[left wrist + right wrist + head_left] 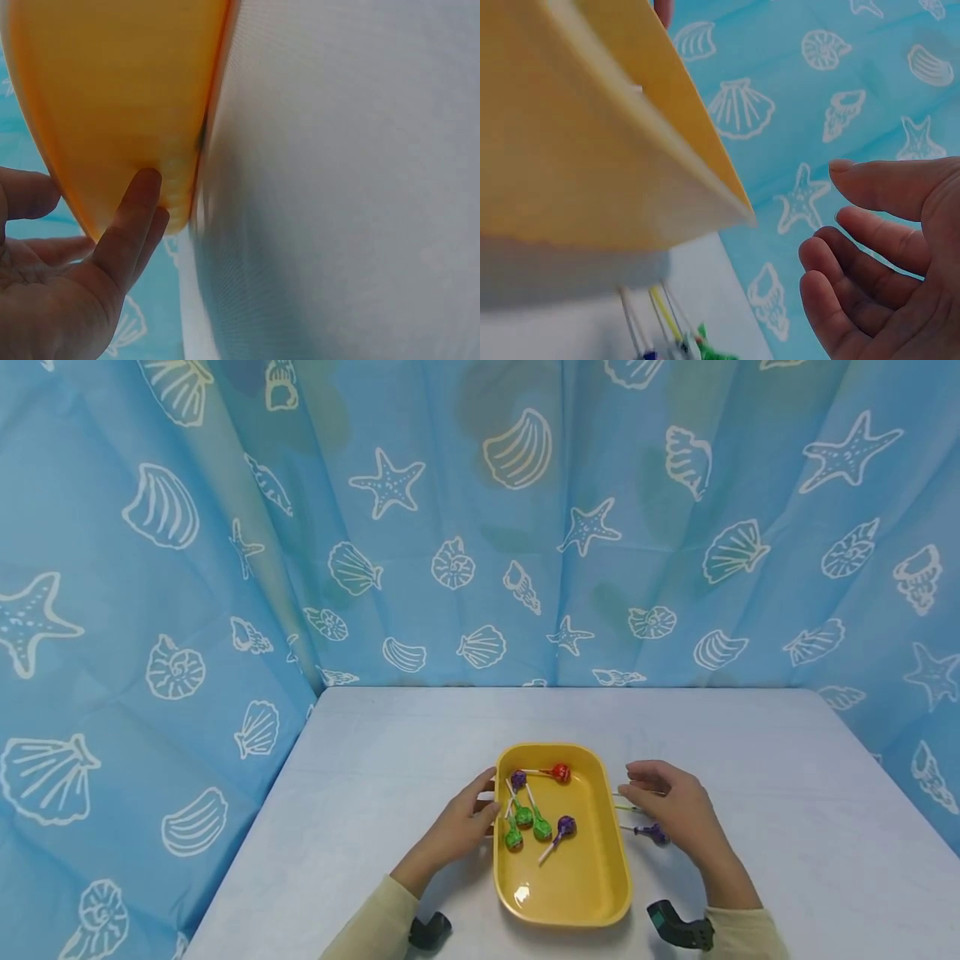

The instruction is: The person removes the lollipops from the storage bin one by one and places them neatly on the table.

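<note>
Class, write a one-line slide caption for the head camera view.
Left hand touches a yellow tray of lollipops; right hand hovers over more lollipops on the white table.

Probably staged recording booth: seashell-print blue curtain [480,527] enclosing bare white table [750,752] on three sides.

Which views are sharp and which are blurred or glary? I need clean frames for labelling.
Head view: evenly lit and sharp, with a small glare spot on the yellow tray floor and bowed wide-angle edges. Left wrist view: tray wall and left hand are soft, the table smeared. Right wrist view: tray out of focus, right hand and curtain clearer.
</note>
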{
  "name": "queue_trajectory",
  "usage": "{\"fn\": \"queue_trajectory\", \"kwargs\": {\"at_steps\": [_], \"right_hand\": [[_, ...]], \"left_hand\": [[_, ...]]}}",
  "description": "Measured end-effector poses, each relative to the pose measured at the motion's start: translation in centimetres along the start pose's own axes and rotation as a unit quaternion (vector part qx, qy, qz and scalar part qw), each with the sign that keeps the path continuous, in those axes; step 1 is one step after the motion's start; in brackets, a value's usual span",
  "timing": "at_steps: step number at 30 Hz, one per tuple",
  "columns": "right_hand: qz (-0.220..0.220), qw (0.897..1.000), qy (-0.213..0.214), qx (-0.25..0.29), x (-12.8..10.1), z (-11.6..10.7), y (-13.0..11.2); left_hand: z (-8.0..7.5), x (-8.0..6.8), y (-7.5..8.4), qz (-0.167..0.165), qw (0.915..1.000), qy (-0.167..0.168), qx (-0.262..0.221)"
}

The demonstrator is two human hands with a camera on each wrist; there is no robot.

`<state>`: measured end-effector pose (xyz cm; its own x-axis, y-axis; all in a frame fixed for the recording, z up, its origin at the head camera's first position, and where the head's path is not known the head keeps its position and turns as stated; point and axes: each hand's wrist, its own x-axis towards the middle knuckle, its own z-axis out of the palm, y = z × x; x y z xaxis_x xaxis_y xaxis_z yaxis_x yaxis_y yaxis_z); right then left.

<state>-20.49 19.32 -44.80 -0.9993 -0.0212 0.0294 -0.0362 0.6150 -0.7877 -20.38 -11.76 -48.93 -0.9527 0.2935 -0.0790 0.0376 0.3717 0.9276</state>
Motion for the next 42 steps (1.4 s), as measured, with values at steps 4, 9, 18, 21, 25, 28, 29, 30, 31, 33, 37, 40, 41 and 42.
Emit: {"fn": "queue_trajectory", "kwargs": {"at_steps": [4, 9, 18, 21, 25, 28, 29, 30, 31, 33, 37, 40, 41, 42], "right_hand": [[0.001, 1.0, -0.017, 0.012, 0.6, 0.7, -0.9], [-0.013, 0.999, -0.033, 0.026, 1.4, 1.2, -1.6], [-0.044, 0.997, -0.05, 0.027, 2.6, 1.8, -3.0], [-0.044, 0.997, -0.058, 0.032, 3.1, 2.1, -3.2], [-0.051, 0.996, -0.063, 0.03, 3.5, 2.7, -3.6], [-0.059, 0.996, -0.062, 0.025, 3.9, 3.1, -3.9], [-0.061, 0.996, -0.063, 0.027, 4.0, 3.2, -4.0], [-0.063, 0.996, -0.063, 0.029, 4.1, 3.3, -4.1], [-0.064, 0.995, -0.065, 0.03, 4.2, 3.4, -4.2], [-0.069, 0.995, -0.069, 0.034, 4.4, 3.6, -4.4], [-0.078, 0.994, -0.073, 0.03, 4.8, 4.2, -4.5], [-0.085, 0.993, -0.078, 0.028, 5.1, 4.7, -4.5], [-0.087, 0.992, -0.082, 0.029, 5.2, 4.9, -4.5], [-0.088, 0.992, -0.087, 0.034, 5.3, 5.0, -4.5]], "left_hand": [[0.0, 0.0, 0.0, 0.003, 1.0, -0.004, -0.002], [0.0, -0.1, -0.1, 0.005, 1.0, -0.005, 0.0], [-0.1, 0.1, 0.0, 0.008, 1.0, -0.003, 0.0], [0.0, 0.1, -0.1, 0.009, 0.9999, -0.007, -0.006], [-0.1, 0.0, -0.2, 0.014, 0.9997, -0.014, -0.013], [-0.2, 0.0, -0.1, 0.019, 0.9996, -0.014, -0.012], [-0.3, 0.1, 0.0, 0.019, 0.9997, -0.013, -0.012], [-0.3, 0.1, 0.0, 0.019, 0.9997, -0.013, -0.011], [-0.3, 0.1, 0.1, 0.021, 0.9997, -0.012, -0.01], [-0.3, 0.1, 0.2, 0.023, 0.9996, -0.011, -0.01], [-0.2, 0.0, 0.2, 0.021, 0.9996, -0.01, -0.017], [-0.1, -0.1, 0.2, 0.019, 0.9996, -0.009, -0.018], [-0.1, -0.1, 0.1, 0.019, 0.9996, -0.009, -0.019], [-0.1, -0.1, 0.1, 0.019, 0.9996, -0.008, -0.018]]}}
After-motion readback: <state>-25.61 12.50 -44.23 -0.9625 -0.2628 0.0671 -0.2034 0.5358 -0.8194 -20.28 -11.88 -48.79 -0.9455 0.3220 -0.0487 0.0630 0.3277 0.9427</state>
